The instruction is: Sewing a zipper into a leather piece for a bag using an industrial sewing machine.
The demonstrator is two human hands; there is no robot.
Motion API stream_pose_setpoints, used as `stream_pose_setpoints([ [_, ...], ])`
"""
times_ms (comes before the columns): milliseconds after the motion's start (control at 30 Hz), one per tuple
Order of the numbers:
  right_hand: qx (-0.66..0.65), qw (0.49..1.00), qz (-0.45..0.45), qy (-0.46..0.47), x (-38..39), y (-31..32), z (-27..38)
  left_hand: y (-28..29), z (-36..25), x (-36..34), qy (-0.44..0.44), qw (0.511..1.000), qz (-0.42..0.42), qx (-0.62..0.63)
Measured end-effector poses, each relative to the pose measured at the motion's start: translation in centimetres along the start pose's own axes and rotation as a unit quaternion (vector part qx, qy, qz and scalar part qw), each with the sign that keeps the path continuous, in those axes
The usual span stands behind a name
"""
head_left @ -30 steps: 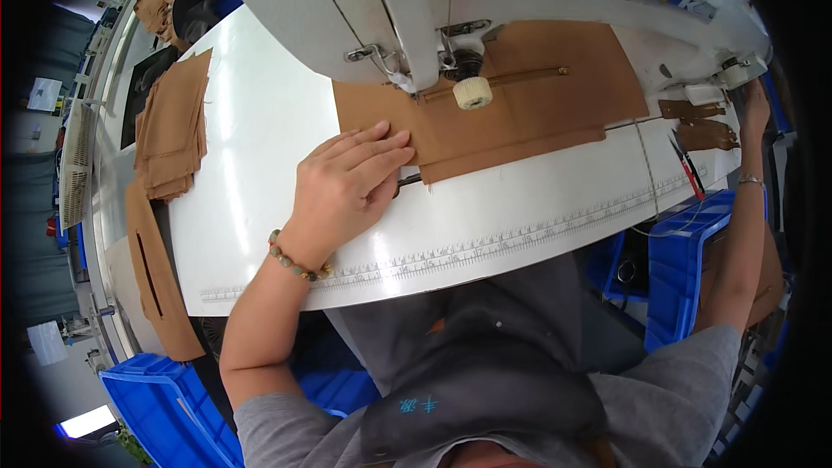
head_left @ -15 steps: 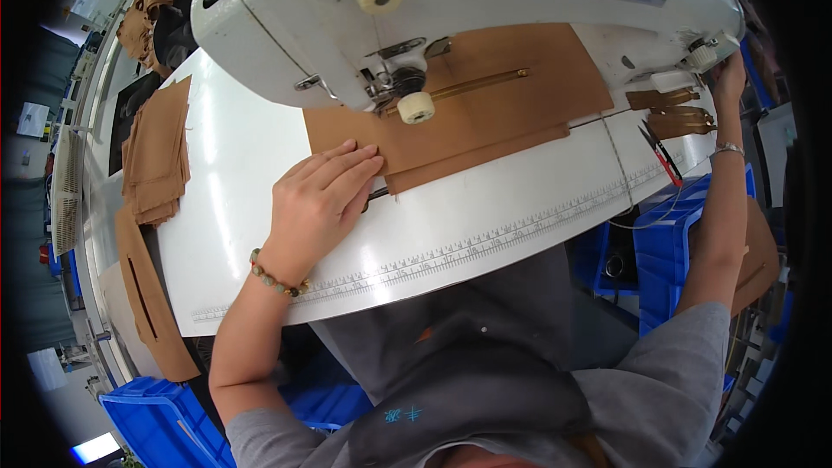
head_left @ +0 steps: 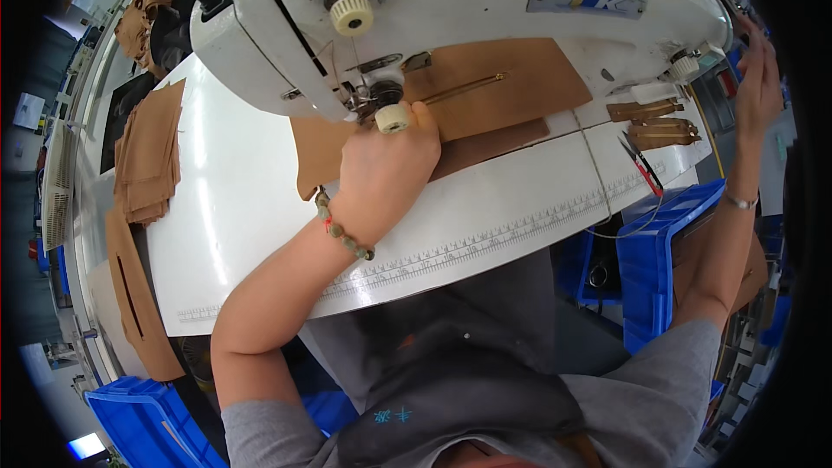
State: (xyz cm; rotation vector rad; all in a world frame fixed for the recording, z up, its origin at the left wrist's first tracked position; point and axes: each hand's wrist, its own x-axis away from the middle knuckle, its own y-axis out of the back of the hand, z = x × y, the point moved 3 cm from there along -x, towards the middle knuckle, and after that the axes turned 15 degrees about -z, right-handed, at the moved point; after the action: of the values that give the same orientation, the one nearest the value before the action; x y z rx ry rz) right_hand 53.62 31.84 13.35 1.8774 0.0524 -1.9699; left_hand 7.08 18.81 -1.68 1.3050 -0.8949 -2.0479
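Observation:
A white sewing machine (head_left: 234, 43) stands over a brown fabric panel (head_left: 511, 78) with a zipper (head_left: 464, 87) set in it. My left hand (head_left: 390, 160) is on the fabric right at the needle area, its fingers curled in. The machine's round cream knob (head_left: 393, 119) covers part of those fingers, so whatever they pinch is hidden. At the machine's far right end, my right hand (head_left: 758, 87) is raised with fingers stretched out, apparently holding nothing. A second brown layer (head_left: 498, 146) shows below the panel's near edge.
Red-handled scissors (head_left: 643, 169) and brown zipper pieces (head_left: 663, 132) lie at the table's right. Brown fabric pieces are stacked (head_left: 152, 156) at the left. Blue bins (head_left: 650, 286) stand below the right edge, another (head_left: 156, 420) at lower left. A ruler scale (head_left: 451, 251) runs along the front edge.
My left hand has moved from lying flat on the panel's near left part up to the needle, its fingers now curled. My right hand has shifted outward at the machine's right end.

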Motion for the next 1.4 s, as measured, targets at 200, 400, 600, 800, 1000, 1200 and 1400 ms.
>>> stream_pose_setpoints([
  [200,-0.562,0.720,0.334,0.231,13.7,1.9,26.6,3.9,-0.5,-0.7,0.049,0.991,-0.037,0.121],
  [400,-0.300,0.749,0.585,0.081,16.5,-7.2,29.9,5.1,-0.1,0.5,0.029,0.984,-0.106,0.141],
  [600,-0.189,0.771,0.591,0.144,14.0,-10.1,25.3,2.9,1.4,3.8,-0.010,0.981,-0.081,0.176],
  [800,-0.157,0.777,0.594,0.134,7.6,-3.3,20.1,2.2,3.1,6.2,-0.001,0.989,-0.018,0.148],
  [1000,-0.324,0.786,0.525,0.040,3.7,1.8,24.7,3.1,6.3,3.9,0.113,0.929,0.108,0.336],
  [1200,-0.389,0.778,0.463,0.170,13.0,-5.5,31.5,2.8,8.6,2.3,0.191,0.851,0.175,0.456],
  [1400,-0.365,0.818,0.396,0.204,16.7,-6.0,34.9,3.1,7.5,3.8,0.170,0.891,0.131,0.401],
])
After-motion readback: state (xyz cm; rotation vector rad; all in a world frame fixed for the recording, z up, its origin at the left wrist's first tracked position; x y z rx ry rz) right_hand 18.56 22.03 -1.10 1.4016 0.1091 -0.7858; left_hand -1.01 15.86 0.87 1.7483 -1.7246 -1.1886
